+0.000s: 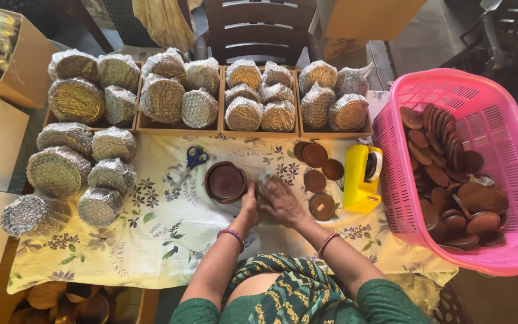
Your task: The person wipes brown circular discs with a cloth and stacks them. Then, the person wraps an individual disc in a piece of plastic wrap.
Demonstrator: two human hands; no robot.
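Observation:
My left hand (249, 204) and my right hand (278, 201) meet over the floral cloth (169, 240), closed together on a small bubble-wrapped item (265, 178) that they mostly hide. Just left of my left hand stands a stack of round brown clay bowls (226, 182). To the right of my right hand lie several brown clay lids (322, 206), flat on the cloth.
Blue scissors (194, 159) lie left of the bowls. A yellow tape dispenser (361, 177) stands right of the lids. A pink basket (499, 126) holds many clay pieces. Bubble-wrapped bundles (163, 96) fill cardboard trays at the back and pile at left (61, 171).

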